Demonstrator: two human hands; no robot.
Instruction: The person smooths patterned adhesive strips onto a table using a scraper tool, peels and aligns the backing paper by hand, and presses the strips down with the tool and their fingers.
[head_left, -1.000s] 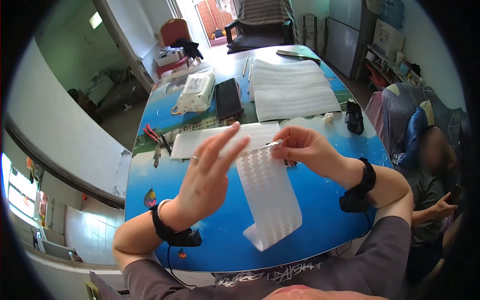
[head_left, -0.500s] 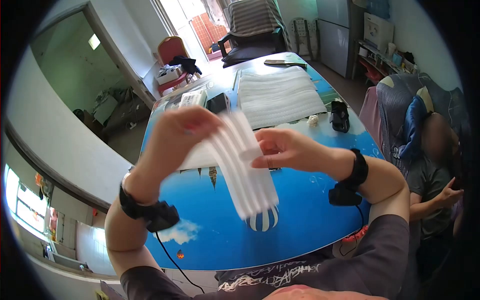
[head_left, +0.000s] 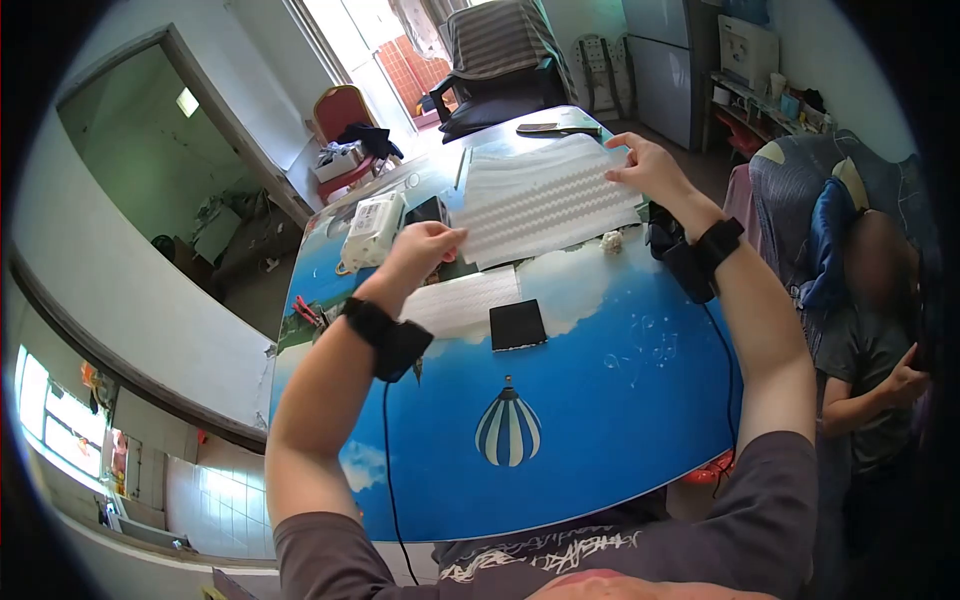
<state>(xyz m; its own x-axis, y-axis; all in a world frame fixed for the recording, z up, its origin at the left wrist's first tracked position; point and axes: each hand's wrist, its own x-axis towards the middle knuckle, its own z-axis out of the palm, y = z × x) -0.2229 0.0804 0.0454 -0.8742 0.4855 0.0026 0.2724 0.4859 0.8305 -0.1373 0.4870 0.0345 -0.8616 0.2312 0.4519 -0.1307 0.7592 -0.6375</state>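
Note:
A pleated white sheet (head_left: pixel 550 212) with zigzag folds is stretched between my two hands over the far half of the table. My left hand (head_left: pixel 425 250) pinches its left end. At the other end, my right hand (head_left: pixel 655 175) has thumb and finger closed on the upper right corner. Larger white sheets (head_left: pixel 540 160) lie flat behind and beneath it. Nearer to me rests another white textured sheet (head_left: pixel 470 300), partly covered by my left forearm. A black square (head_left: pixel 518 326) lies beside that sheet.
Left of my left hand are a white soft pack (head_left: pixel 372 230), a dark phone-like object (head_left: pixel 428 210) and red-handled scissors (head_left: pixel 306 311). A knife (head_left: pixel 560 129) lies at the table's far edge. A small white knobbly object (head_left: pixel 612 242) is below my right wrist. Another person (head_left: pixel 880 350) sits at right.
Both hands have moved forward and apart, carrying the pleated white sheet from near my chest to above the larger sheets. It hung downward before and is now spread sideways. The black square is uncovered.

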